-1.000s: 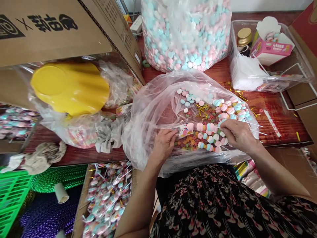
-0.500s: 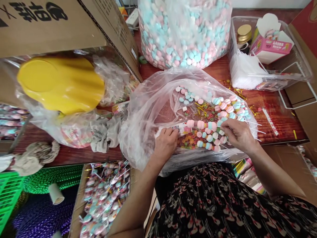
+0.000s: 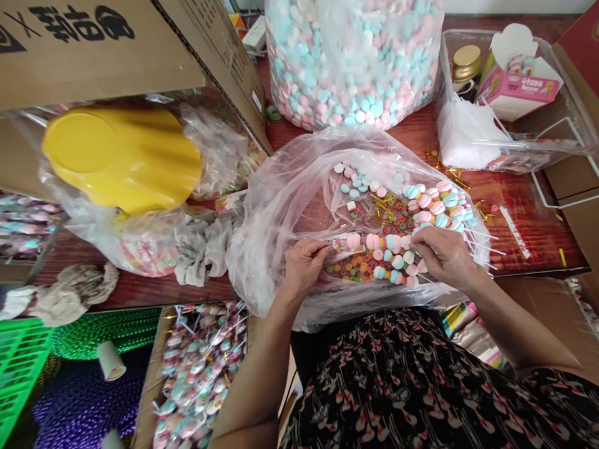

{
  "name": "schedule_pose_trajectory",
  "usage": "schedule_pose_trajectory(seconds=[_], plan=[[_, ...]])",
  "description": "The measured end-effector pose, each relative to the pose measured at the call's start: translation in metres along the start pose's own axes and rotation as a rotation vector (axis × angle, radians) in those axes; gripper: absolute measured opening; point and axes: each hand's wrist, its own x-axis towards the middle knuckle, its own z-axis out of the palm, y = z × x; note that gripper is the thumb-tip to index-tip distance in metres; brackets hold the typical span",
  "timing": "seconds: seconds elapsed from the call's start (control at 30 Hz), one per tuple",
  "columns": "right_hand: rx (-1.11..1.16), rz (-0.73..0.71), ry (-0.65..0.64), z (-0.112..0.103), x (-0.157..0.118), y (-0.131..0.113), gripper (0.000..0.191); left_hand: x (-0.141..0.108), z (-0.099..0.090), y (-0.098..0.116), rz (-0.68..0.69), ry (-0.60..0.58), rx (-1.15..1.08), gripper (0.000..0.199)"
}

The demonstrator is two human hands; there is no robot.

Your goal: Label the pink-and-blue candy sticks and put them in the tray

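My left hand pinches the left end of a small printed clear wrapper. A skewer of pink, yellow and blue candies lies partly in that wrapper, and my right hand is closed on its right end. Below and right of it are more candy skewers, with others stacked behind my right hand. Orange and green ring candies lie under the skewers. Loose pink, white and blue candies and gold ties rest farther back on the clear plastic sheet.
A large bag of candies stands at the back. The clear bin is at the back right. At left are a cardboard box, a yellow container and grey cloth. Below the table edge sits a box of wrapped skewers.
My left hand has moved from lying over the wrapper to pinching its left end. The skewer has shifted left into the wrapper, and my right hand has moved slightly left relative to the pile.
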Motion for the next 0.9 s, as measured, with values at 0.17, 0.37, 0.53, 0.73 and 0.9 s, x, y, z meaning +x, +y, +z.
schedule_pose_trajectory(seconds=[0.17,0.37,0.53,0.73,0.9], plan=[[-0.032,-0.035,-0.052,0.006,0.002,-0.001,0.015,0.001,-0.001,0.0,0.063,-0.016,0.052,0.018],[-0.296,-0.005,-0.194,-0.004,0.008,-0.002,0.021,-0.003,0.002,-0.004,0.221,0.002,0.185,0.022],[-0.441,-0.088,-0.261,-0.008,0.018,-0.01,0.018,-0.007,0.005,-0.004,0.316,-0.025,0.293,0.023],[-0.305,-0.296,-0.247,-0.009,0.029,-0.01,0.022,-0.007,0.004,-0.002,0.376,-0.021,0.259,0.022],[-0.237,-0.259,-0.24,-0.027,0.036,0.003,0.023,-0.004,-0.005,0.009,0.399,0.021,0.117,0.017]])
